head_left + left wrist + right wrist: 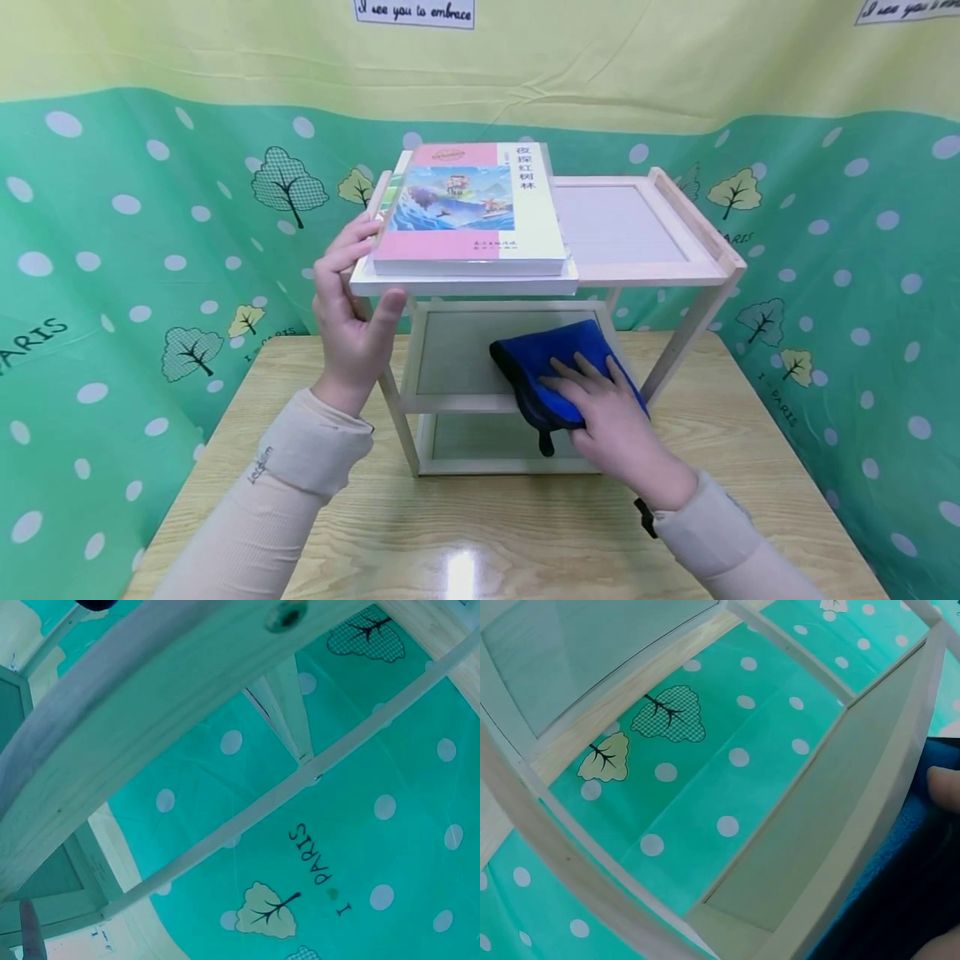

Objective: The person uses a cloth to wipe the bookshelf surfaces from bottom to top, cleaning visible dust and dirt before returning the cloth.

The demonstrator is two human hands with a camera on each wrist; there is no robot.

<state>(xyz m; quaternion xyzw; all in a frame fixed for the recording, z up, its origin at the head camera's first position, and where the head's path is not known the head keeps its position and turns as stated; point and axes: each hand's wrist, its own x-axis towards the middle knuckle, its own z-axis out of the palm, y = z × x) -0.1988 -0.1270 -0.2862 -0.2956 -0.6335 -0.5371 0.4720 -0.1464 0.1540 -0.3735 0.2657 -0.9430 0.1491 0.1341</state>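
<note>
My left hand grips the front left corner of a small pale wooden shelf rack. Its fingers lie along the left side and its thumb is in front. Beside those fingers, on the top shelf, sits a book with a pink and white cover, stacked on a larger white book. My right hand holds a blue pouch with black edging at the middle shelf, its fingers spread over the upper face. The thumb is hidden in the head view. The pouch tilts and overhangs the shelf's front edge.
The rack stands on a wooden table. Behind it hangs a green and yellow curtain. A raised side rail borders the top shelf on the right. The lower shelf lies below the pouch.
</note>
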